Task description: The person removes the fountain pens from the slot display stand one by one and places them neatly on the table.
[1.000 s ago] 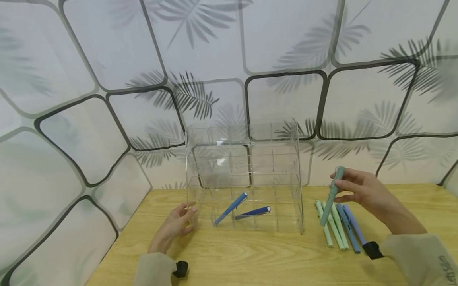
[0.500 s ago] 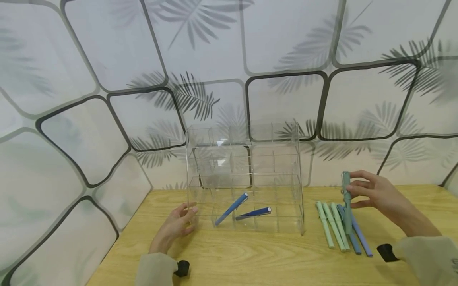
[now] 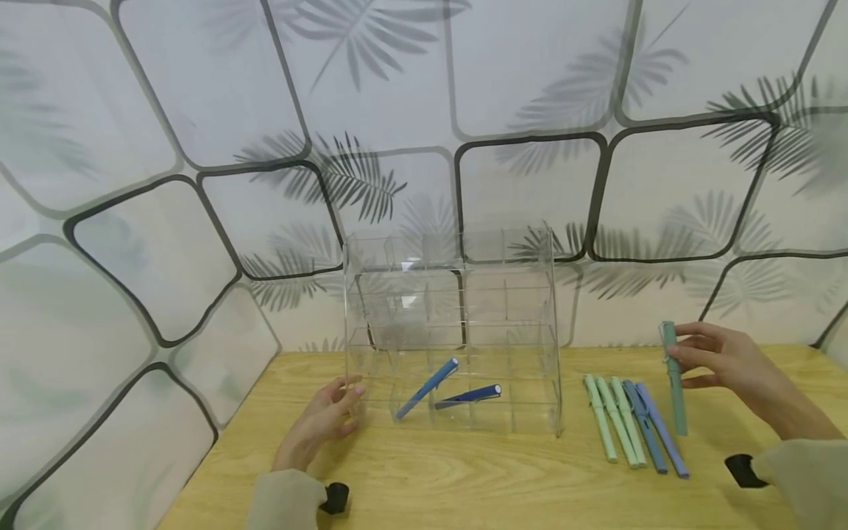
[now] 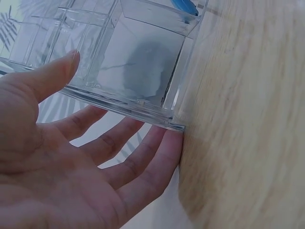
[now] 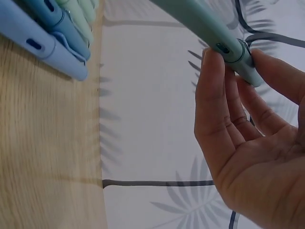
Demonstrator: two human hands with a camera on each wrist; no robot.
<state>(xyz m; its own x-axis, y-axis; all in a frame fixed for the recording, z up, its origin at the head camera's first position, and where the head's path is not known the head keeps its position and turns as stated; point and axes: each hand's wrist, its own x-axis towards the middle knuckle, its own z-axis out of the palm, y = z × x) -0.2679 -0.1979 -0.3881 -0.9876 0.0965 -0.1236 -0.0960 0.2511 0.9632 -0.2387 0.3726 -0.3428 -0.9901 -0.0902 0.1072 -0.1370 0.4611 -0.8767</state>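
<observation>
My right hand pinches a grey-green capped pen by its upper part, holding it nearly upright with the clip side up. The right wrist view shows the thumb and fingers around the cap end of that pen. My left hand is at the lower left side of a clear acrylic rack; its fairly straight fingers touch the side panel near the tabletop, thumb apart from them. Two blue pens lie in the rack's lowest tier: a lighter one leaning steeply, a darker one lying flatter.
Several pens lie side by side on the wooden table, right of the rack: light green pens, a slate-blue pen and a lavender pen. A patterned wall covering stands behind the table.
My right hand has moved rightward with the grey-green pen, from left of the row of pens, across it, to its right side. The left hand and rack have stayed put.
</observation>
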